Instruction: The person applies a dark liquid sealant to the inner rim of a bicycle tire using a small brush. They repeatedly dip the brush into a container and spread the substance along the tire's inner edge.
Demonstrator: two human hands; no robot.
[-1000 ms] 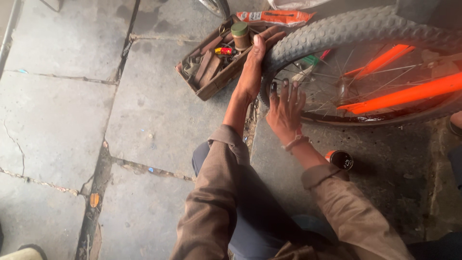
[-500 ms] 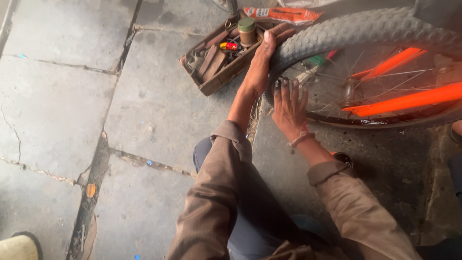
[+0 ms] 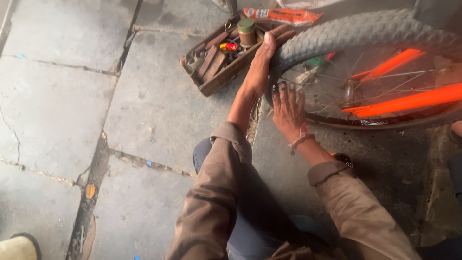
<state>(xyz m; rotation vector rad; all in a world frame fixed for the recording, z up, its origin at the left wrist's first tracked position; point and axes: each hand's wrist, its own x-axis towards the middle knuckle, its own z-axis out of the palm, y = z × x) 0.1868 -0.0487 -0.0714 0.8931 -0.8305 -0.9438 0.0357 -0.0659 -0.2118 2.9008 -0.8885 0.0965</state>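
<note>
Hands work the knobby bicycle tyre (image 3: 337,36) at its left edge, right of the wooden tool tray (image 3: 211,82): left hand (image 3: 260,65) cupped flat against the tread, right hand (image 3: 288,108) with spread fingers pressing the sidewall near the rim. Steady, even pressure from both palms would likely keep the rubber from slipping.

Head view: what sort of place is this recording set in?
Probably a street-side bicycle repair spot. The ground is cracked stone paving. An open wooden toolbox sits on it. Beside it, the left hand and right hand press on the knobby bicycle tyre of an orange-framed bike.
</note>
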